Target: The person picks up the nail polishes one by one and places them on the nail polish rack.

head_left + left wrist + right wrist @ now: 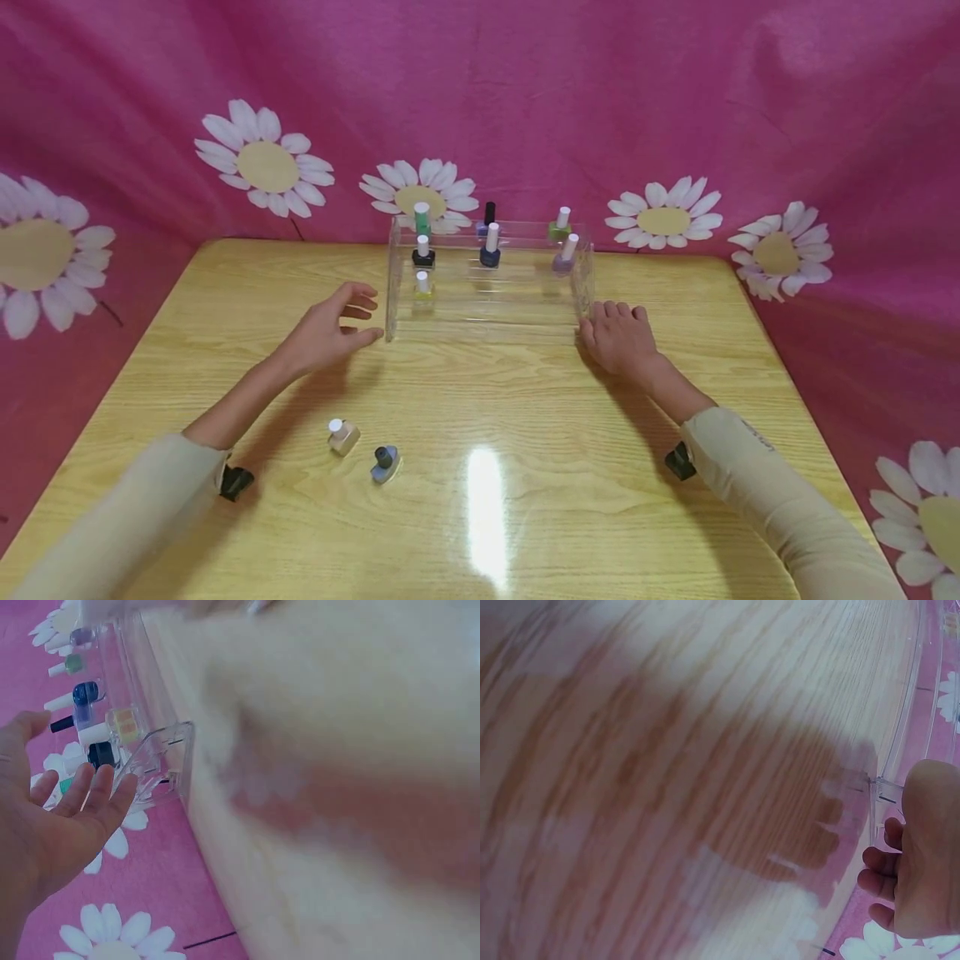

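Observation:
A clear acrylic display rack with stepped tiers stands at the back of the wooden table. My left hand is beside its left end, fingers bent loosely and spread, holding nothing; in the left wrist view the palm and fingers show near the rack's end panel. At the opposite end, my right hand grips the rack's front right corner, thumb on the inner side. The right wrist view shows its curled fingers by the panel; the thumb's contact is hidden there.
On the rack stand several nail polish bottles, including green, black, yellow, navy and lilac. A beige bottle and a grey-blue bottle are on the table at front left. A pink flowered curtain hangs behind.

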Action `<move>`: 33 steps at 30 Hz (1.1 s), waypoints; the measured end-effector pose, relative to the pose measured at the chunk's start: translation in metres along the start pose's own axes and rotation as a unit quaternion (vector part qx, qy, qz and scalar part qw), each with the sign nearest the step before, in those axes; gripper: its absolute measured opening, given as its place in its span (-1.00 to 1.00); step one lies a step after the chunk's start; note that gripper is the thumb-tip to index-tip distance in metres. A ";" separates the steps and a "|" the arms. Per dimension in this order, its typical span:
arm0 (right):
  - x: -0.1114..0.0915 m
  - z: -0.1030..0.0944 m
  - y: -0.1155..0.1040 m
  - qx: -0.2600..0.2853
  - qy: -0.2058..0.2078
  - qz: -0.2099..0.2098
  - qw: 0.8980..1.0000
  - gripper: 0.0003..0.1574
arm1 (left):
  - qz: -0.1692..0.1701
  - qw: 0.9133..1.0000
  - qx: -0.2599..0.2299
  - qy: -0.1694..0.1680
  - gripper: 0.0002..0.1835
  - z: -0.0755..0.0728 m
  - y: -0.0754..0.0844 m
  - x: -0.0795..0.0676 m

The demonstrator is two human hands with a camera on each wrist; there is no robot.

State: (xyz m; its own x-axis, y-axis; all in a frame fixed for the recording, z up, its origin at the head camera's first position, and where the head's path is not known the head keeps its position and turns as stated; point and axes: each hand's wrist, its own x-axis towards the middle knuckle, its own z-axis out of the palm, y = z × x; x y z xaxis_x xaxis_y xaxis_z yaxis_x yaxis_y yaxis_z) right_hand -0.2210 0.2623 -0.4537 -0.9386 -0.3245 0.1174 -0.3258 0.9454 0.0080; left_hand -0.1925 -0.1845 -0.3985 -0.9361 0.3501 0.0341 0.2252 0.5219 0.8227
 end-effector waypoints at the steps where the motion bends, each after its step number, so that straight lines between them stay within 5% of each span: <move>1: 0.000 0.000 0.000 0.002 -0.002 0.001 1.000 -0.55 | -0.002 1.000 -0.003 -0.002 -0.38 0.001 -0.001 -0.008; 9: 0.000 0.000 0.000 0.016 -0.015 0.011 1.000 -0.55 | -0.006 0.999 -0.027 -0.025 -0.33 0.010 -0.009 -0.068; 16: 0.001 0.002 0.001 0.017 -0.006 0.010 1.000 -0.54 | -0.001 1.000 0.009 -0.026 -0.33 0.022 -0.016 -0.102; 21: 0.001 0.003 0.001 0.018 -0.003 0.008 1.000 -0.55 | -0.010 0.999 0.028 -0.028 -0.33 0.027 -0.019 -0.114; 33: 0.001 0.005 0.003 0.013 0.004 0.004 1.000 -0.53 | 0.010 0.999 0.024 -0.018 -0.54 0.037 -0.029 -0.114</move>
State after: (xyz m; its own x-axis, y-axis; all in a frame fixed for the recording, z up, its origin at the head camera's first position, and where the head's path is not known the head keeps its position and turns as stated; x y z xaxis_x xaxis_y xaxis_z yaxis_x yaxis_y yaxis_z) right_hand -0.2234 0.2641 -0.4584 -0.9403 -0.3162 0.1258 -0.3208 0.9470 -0.0181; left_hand -0.0823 -0.2109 -0.4476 -0.9210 0.3885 0.0283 0.2571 0.5515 0.7936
